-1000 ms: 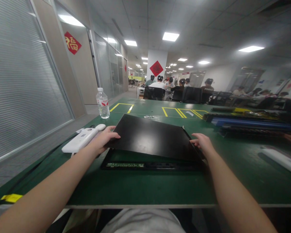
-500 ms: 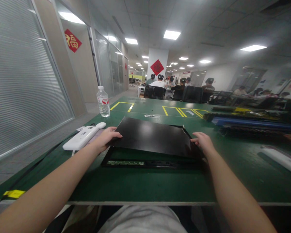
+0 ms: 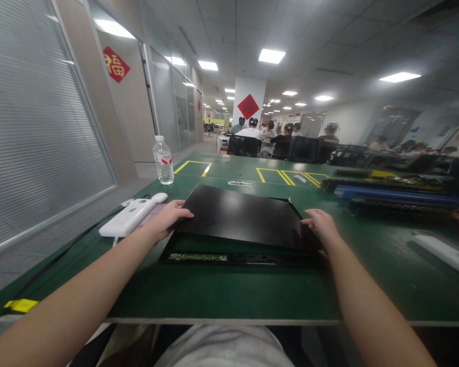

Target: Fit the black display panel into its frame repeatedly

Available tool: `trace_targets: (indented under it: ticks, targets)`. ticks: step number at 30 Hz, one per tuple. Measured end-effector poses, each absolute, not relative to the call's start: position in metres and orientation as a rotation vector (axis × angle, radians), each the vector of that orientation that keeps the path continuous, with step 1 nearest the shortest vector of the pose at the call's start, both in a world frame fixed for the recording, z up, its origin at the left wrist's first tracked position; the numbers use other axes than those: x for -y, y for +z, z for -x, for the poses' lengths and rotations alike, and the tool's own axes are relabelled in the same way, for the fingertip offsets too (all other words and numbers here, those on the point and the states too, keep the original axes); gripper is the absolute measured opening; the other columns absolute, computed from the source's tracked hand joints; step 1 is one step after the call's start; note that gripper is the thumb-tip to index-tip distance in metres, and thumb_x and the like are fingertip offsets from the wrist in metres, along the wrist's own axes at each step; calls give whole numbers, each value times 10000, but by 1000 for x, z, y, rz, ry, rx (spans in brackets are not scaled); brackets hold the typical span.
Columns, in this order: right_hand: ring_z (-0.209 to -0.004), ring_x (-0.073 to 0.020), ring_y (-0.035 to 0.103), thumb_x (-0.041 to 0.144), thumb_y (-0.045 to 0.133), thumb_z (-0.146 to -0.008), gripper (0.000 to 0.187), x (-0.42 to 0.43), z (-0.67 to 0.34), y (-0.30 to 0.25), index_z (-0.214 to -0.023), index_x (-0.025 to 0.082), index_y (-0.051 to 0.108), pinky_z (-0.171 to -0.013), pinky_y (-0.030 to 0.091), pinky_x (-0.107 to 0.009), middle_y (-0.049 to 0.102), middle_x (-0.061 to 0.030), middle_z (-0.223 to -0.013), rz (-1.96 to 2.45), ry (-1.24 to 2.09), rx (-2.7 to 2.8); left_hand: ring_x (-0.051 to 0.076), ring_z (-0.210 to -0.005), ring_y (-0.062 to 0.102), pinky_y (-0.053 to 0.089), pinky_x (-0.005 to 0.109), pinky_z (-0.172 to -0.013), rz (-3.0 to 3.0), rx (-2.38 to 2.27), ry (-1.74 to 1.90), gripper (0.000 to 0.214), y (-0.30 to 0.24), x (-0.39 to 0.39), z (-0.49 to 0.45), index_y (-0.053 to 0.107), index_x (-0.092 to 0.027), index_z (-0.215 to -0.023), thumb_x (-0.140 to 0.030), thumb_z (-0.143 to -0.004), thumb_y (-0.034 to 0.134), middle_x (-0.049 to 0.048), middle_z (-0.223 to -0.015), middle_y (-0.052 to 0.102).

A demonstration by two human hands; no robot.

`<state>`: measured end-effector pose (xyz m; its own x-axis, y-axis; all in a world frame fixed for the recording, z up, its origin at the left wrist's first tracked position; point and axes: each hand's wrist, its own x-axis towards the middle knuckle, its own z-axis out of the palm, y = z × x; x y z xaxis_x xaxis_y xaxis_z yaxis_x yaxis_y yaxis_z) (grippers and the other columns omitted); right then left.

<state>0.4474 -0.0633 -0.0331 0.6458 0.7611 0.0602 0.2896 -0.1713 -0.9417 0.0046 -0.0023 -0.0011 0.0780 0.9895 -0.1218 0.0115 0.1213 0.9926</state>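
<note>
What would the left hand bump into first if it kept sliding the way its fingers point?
The left hand points right, already touching the black panel at its left edge, so it would likely just push into that panel.

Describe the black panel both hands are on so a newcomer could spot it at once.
On the green table, straight ahead of the wearer, the left hand and right hand hold a black panel by its side edges. It is the large flat glossy sheet, near edge raised above a black frame.

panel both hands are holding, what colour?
Glossy black panel, clearest in the head view.
</note>
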Motion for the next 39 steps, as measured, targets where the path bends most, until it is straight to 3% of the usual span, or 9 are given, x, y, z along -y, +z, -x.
trace_targets:
  ticks: [5, 11, 16, 29, 39]
  targets:
    - [-638, -201, 660, 369, 598, -782, 285, 58, -456, -41, -966, 173, 692, -562, 438, -272, 727, -83, -664, 1791, 501, 900, 232, -727, 717, 558, 289, -639, -1159, -1226, 1054, 429, -1, 3, -6, 628, -208, -915, -105, -514, 741, 18, -739, 712]
    - [-739, -223, 705, 401, 605, -787, 353, 51, -471, -54, -1048, 192, 717, -646, 495, -288, 763, -79, -766, 1910, 384, 1014, 230, -743, 715, 555, 288, -645, -1193, -1217, 1044, 532, -3, 3, -5, 617, -177, -951, -144, -449, 789, 32, -780, 737]
    - [-756, -223, 705, 399, 609, -790, 362, 50, -473, -55, -1065, 194, 725, -680, 509, -297, 767, -80, -788, 1939, 358, 1037, 232, -752, 718, 561, 297, -646, -1191, -1247, 1027, 543, -5, 1, -5, 606, -187, -967, -158, -455, 786, 22, -798, 737]
    - [-728, -213, 677, 321, 623, -788, 249, 57, -461, -43, -980, 222, 745, -659, 481, -298, 761, -48, -777, 2034, 317, 1062, 299, -845, 738, 579, 346, -650, -1283, -1390, 941, 341, 0, 6, -8, 611, -245, -853, -162, -554, 751, 38, -796, 726]
    - [-741, -227, 684, 273, 661, -732, 203, 57, -461, -42, -899, 232, 768, -688, 495, -312, 750, -55, -771, 2065, 284, 1073, 268, -817, 722, 545, 303, -635, -1275, -1420, 930, 436, 2, 10, -9, 566, -236, -912, -207, -549, 804, 2, -752, 703]
